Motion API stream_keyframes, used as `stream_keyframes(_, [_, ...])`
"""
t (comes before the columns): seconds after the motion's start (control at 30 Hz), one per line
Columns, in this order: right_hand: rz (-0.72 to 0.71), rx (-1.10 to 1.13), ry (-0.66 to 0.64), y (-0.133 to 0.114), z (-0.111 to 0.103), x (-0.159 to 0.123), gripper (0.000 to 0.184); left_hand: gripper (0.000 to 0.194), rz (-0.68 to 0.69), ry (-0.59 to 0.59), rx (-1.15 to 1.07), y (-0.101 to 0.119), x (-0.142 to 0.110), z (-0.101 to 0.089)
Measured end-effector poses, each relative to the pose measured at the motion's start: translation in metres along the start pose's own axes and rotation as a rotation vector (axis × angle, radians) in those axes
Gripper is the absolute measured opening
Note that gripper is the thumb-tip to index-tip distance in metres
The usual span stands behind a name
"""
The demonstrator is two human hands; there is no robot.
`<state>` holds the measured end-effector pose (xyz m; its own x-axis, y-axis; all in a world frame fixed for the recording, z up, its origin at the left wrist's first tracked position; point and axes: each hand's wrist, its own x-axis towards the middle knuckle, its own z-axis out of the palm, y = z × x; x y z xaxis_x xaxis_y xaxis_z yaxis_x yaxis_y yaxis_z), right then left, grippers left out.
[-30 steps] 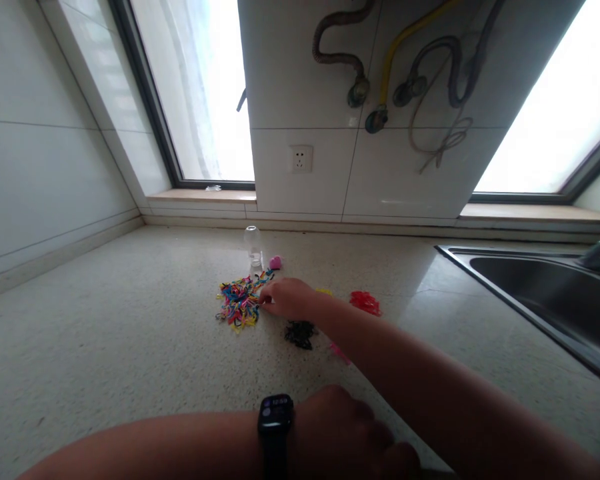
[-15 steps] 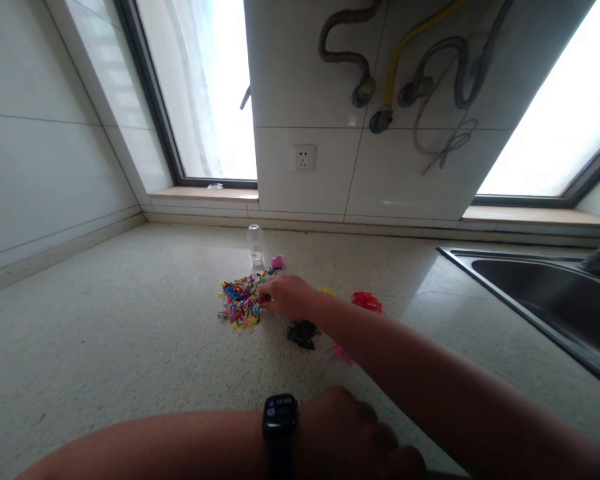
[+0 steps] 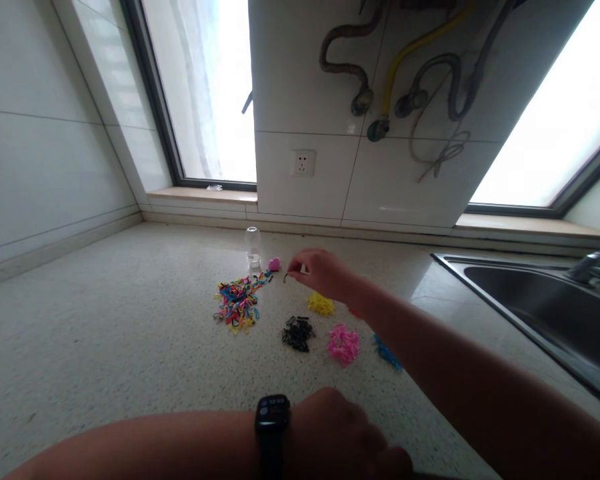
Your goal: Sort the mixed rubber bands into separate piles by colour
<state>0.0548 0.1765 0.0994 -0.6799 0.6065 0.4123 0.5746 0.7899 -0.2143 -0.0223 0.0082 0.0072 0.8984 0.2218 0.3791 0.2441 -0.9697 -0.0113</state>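
My right hand (image 3: 320, 273) is raised over the counter, thumb and forefinger pinched on a small dark rubber band (image 3: 285, 278). To its left lies a mixed heap of colourful rubber bands (image 3: 237, 303). Below the hand are single-colour piles: yellow bands (image 3: 321, 304), black bands (image 3: 297, 333) and pink bands (image 3: 343, 345). Blue bands (image 3: 388, 352) and a sliver of red bands (image 3: 355, 312) show from behind my right forearm. My left hand (image 3: 335, 430), below a black watch, lies near the bottom edge with fingers curled closed; nothing shows in it.
A clear bottle (image 3: 253, 248) stands behind the mixed heap, beside a small pink object (image 3: 274, 265). On the right a steel sink (image 3: 450, 273) is set into the speckled counter (image 3: 105, 347). Hoses and a socket (image 3: 304, 163) are on the back wall.
My right hand has moved right and away from the mixed heap, with a dark rubber band in its fingertips. More of the yellow, pink and blue piles now shows. My left hand stays low.
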Motion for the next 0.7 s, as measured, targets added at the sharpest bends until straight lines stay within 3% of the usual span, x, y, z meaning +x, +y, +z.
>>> stream_keyframes(0.17, [0.26,0.297,0.196,0.027,-0.03,-0.051,0.018,0.017,0.02,0.017,0.048,0.0,0.001,0.002])
stream_keyframes(0.33, [0.455,0.73,0.374,0.037,-0.019,-0.091,0.027,0.014,0.044,-0.049,0.045,-0.002,0.002,-0.001])
stream_keyframes(0.5, [0.535,1.1,0.472,0.031,-0.004,-0.099,0.028,0.014,0.046,-0.059,0.03,-0.003,0.002,-0.003])
stream_keyframes(0.7, [0.551,1.312,0.43,0.011,-0.007,-0.102,0.029,0.012,0.05,-0.055,0.043,-0.001,0.005,-0.002])
